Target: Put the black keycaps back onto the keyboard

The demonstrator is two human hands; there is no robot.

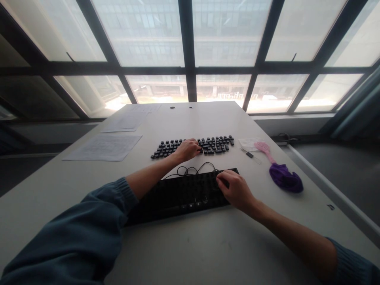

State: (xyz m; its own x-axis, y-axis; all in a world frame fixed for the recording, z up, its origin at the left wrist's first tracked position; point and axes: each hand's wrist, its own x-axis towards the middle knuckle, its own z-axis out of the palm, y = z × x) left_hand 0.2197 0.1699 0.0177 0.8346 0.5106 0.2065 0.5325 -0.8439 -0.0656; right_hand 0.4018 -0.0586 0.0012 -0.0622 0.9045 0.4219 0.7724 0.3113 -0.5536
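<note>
Lying L-R lengthwise, kbd (pixel 178 194) has R end farther; hands (pixel 236 189) curled, can't tell grip.

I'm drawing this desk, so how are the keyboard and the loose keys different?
The keyboard is one long slab; the loose keys are many small, separate pieces. The keyboard lies lower in the picture; the loose keys lie farther up, beyond it. Both are dark and lie on the white table.

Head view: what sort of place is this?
Probably an office or similar workroom. A white table stands by large dark-framed windows; on it are sheets of paper and a black keyboard with loose keycaps beyond it.
</note>
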